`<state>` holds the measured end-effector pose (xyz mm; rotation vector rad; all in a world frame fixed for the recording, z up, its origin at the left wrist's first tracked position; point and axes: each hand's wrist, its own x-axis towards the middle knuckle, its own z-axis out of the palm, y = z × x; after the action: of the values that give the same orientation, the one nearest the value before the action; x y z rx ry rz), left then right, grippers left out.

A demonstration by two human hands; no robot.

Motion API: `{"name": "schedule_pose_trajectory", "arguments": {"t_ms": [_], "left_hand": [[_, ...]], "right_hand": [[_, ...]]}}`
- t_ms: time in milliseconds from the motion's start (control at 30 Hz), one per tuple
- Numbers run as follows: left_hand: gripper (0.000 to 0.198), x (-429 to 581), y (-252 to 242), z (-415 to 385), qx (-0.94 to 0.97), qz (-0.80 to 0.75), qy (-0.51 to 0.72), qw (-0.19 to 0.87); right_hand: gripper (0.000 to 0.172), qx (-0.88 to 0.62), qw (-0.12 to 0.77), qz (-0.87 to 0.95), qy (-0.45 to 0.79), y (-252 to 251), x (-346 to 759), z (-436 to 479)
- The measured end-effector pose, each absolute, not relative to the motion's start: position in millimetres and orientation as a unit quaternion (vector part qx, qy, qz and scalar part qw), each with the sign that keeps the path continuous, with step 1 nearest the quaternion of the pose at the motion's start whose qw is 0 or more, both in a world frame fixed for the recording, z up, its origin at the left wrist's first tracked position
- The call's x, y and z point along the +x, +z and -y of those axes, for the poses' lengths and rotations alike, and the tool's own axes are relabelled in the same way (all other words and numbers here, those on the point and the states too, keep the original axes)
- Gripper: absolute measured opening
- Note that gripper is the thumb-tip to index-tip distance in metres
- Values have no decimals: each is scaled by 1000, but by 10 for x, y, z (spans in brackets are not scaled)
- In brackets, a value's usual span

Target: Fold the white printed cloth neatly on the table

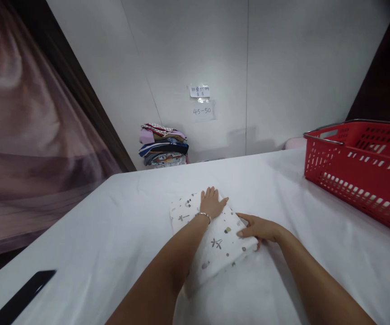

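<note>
The white-covered table (134, 216) directly supports a folded patterned white cloth (225, 253) near the middle, a red perforated basket (367, 167) at the right, and a dark flat object (22, 297) at the near left.

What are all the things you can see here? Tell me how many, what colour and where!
Patterned cloth: 1, white with small prints, on the table under the left hand
Table: 1, white-covered, across the front
Basket: 1, red, on the table at the right
Pink thing: 1, pale pink, behind the basket, mostly hidden
Black object: 1, black, near left corner
Fabric stack: 1, many colours, beyond the table
Paper signs: 2, white, on the wall
Wall: 1, pale grey, at the back
Curtain: 1, pinkish, far left
Bracelet: 1, silvery, left wrist
Hands: 2, bare; left hand flat on the cloth, right hand holding its right edge
</note>
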<state>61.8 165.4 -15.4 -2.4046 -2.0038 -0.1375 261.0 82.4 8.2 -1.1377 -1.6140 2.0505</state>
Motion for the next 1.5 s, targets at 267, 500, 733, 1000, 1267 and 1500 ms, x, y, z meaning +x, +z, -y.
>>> {"name": "schedule_pose_trajectory", "arguments": {"t_ms": [267,500,733,1000,1267,1500], "left_hand": [[80,595,-164,-1670,-774,631,-46,-7],[79,598,-168,-1675,-774,631,-50,1],[82,581,-130,-1721,-782,623,-32,-15],[82,571,-129,-1786,-803,594,-38,-15],[80,586,-93,-1731,-798,598,-58,-37],[75,255,-64,-1386,-809,581,-95,3]], "right_hand": [[79,-509,76,657,551,74,2650,-837],[49,-495,291,795,199,387,2281,-604],[70,-485,95,847,197,67,1920,-486],[74,-493,61,848,183,-38,1923,-530],[73,-493,33,853,170,-12,1919,-526],[70,-486,42,855,177,-19,1935,-531]]}}
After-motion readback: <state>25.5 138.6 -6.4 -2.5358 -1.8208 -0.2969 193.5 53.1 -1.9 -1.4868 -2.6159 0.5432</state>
